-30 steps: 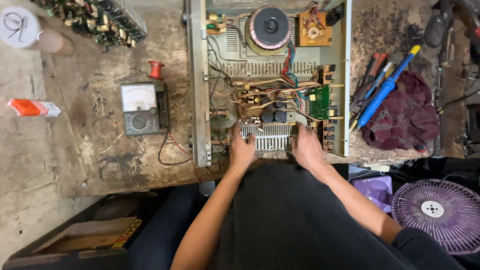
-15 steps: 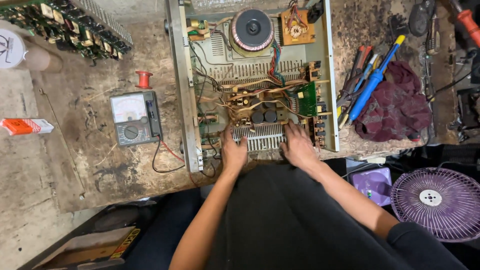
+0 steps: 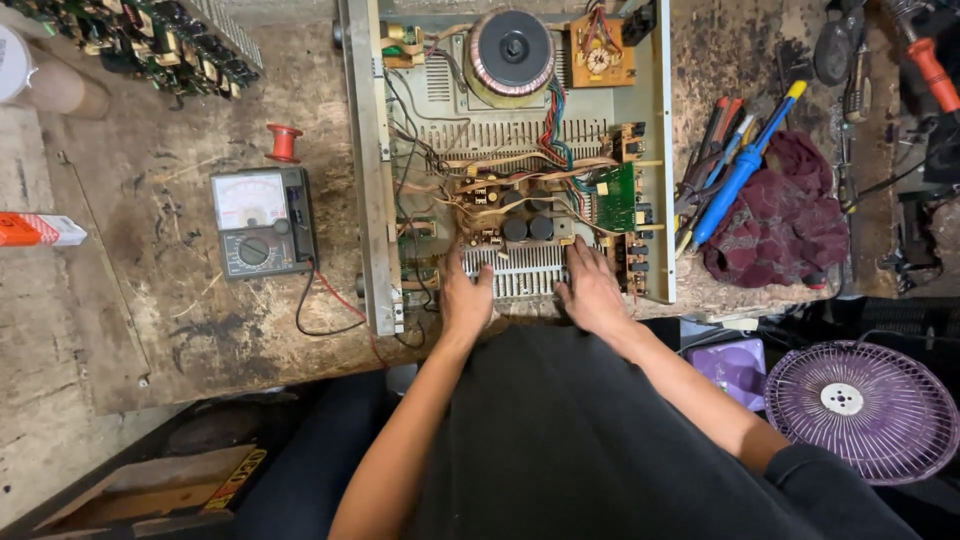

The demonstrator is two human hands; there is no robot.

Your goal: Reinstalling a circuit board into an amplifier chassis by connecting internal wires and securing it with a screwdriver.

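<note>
Both hands, left hand [image 3: 466,297] and right hand [image 3: 592,290], rest flat with fingers spread, gripping nothing, either side of the heatsink [image 3: 520,270] inside the open chassis [image 3: 372,180].

A worn, scarred wooden worktop [image 3: 160,300] fills the upper view, its surface stained dark and scratched. At nine o'clock a paler concrete ledge [image 3: 40,330] adjoins it. At four o'clock a purple fan grille [image 3: 860,410] lies low beside the bench. At seven o'clock a flat cardboard box [image 3: 150,490] rests on the dim floor. Light is even.
</note>
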